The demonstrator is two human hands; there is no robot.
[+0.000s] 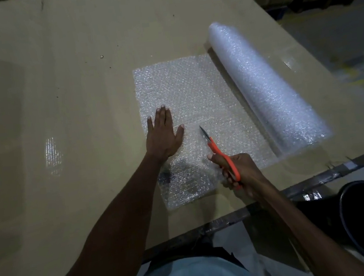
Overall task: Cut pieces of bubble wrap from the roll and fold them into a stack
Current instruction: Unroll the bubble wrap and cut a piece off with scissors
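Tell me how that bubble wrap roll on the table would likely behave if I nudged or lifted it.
The bubble wrap roll lies on its side on the flat table, so a sideways nudge would probably set it rolling, though its unrolled sheet, pinned by the left hand, may restrain it. It is all air-filled film, so likely light for its bulk and squashy.

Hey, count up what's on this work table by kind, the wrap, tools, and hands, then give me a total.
Bubble wrap roll: 1
Unrolled bubble wrap sheet: 1
Orange-handled scissors: 1
Hands: 2, left hand flat on the sheet, right hand gripping the scissors
Total: 5
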